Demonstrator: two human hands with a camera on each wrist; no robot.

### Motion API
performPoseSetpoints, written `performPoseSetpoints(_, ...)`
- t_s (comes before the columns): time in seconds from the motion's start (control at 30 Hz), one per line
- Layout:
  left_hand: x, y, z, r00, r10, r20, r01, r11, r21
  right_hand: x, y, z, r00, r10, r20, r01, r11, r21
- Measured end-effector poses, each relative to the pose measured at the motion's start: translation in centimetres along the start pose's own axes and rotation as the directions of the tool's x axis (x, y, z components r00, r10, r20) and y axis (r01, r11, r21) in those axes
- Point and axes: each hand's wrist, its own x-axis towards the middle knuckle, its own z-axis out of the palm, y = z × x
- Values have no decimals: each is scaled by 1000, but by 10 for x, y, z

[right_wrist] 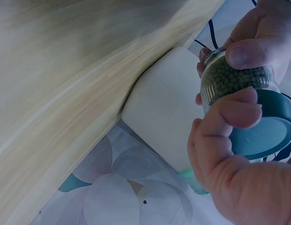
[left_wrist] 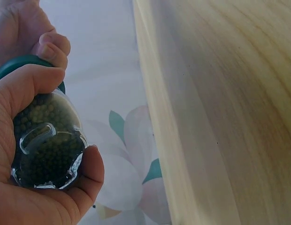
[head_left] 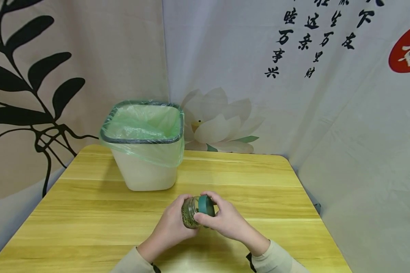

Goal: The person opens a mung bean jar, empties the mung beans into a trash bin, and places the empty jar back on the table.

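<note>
A clear glass jar (head_left: 187, 217) of small green beans (right_wrist: 232, 77) is held tilted above the near middle of the wooden table (head_left: 89, 227), its teal lid (head_left: 206, 206) turned toward 2 o'clock. The jar's body is gripped by the left hand (head_left: 172, 224); the lid is pinched at its sides between the thumb and curled fingers of the right hand (head_left: 225, 220) — how tightly it is screwed cannot be told. At 11 o'clock from the jar, a white waste bin (head_left: 147, 176) is lined with a translucent green bag (head_left: 143, 125), folded over the rim. The tabletop is streaked with yellow grain. Behind, the cloth backdrop (head_left: 212, 45) is printed with dark leaves (head_left: 42, 70) at 10 o'clock, a pale lotus (head_left: 213, 131) past 12, black characters (head_left: 278, 55) at 1 and a red oval (head_left: 398, 57) at 2.
</note>
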Motion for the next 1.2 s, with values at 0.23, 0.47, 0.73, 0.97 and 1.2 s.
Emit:
performPoseSetpoints(0.23, 1, 0, 0, 1000, -25, -1, 25, 1000, -16, -1, 1, 0, 1000, -4, 3, 4, 1000, 22)
performPoseSetpoints(0.47, 1, -2, 0, 999, -52, -6, 52, 996, -70, -3, 1, -2, 1000, -7, -1, 7, 999, 53)
performPoseSetpoints(0.73, 1, -1, -2, 994, -107, -10, 104, 984, -143, -4, 2, -2, 1000, -4, -20, 6, 996, 92)
performPoseSetpoints(0.97, 1, 0, -2, 991, -136, -13, 133, 978, -159, -4, 3, -3, 1000, -4, -25, 6, 995, 103)
performPoseSetpoints(1.2, 0, -1, -3, 990, -135, -26, 128, 975, -183, -5, 0, -3, 999, -6, -36, 9, 996, 92)
